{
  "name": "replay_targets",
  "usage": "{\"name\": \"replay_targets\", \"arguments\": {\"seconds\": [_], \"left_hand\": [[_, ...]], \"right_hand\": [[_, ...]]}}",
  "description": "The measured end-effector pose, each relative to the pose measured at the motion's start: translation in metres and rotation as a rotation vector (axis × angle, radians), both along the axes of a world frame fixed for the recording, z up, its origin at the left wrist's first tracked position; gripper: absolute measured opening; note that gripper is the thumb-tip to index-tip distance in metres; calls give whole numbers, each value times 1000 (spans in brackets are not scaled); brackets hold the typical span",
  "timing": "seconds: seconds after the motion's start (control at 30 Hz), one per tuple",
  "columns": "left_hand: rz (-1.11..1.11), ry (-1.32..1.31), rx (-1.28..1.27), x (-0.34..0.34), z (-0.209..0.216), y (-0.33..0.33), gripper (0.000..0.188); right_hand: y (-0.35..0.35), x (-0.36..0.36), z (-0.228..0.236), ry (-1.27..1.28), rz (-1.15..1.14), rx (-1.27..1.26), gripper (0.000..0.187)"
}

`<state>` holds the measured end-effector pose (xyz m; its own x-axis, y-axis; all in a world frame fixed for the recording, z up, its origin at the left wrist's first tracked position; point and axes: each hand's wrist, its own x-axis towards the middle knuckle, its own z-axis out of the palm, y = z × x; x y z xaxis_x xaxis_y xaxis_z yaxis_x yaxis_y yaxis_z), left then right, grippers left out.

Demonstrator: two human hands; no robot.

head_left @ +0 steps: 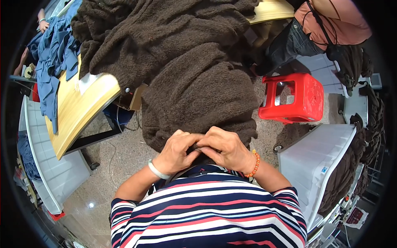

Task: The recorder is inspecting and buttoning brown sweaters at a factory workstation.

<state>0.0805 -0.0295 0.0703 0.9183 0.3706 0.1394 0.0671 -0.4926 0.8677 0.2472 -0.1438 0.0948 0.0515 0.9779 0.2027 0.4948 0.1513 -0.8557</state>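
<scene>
A large dark brown fleecy fabric [198,89] spreads from the far table down to my lap. At its near edge, my left hand [178,151] and my right hand [223,148] meet in front of my body. The fingers of both are closed on the fabric's edge, with thumbs and fingertips pinched close together. What lies right between the fingertips is partly hidden. The left wrist carries a pale bangle [158,170], the right an orange bead bracelet [256,164].
A wooden-topped table [84,105] with blue cloth [58,53] stands at left. To the right are a red plastic stool [292,98] and a white bin [318,165] of dark fabric. Another white bin [56,165] sits at left. A person in an orange top [335,20] is at far right.
</scene>
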Motion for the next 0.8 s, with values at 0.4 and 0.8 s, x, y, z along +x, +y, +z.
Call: {"name": "replay_targets", "arguments": {"seconds": [0.4,0.8], "left_hand": [[59,83,92,-3,-2,-5,19],[233,116,-358,24,-5,27,30]], "right_hand": [[-9,0,-3,-159,-30,5,23],[-5,4,-19,-93,-40,-81,19]]}}
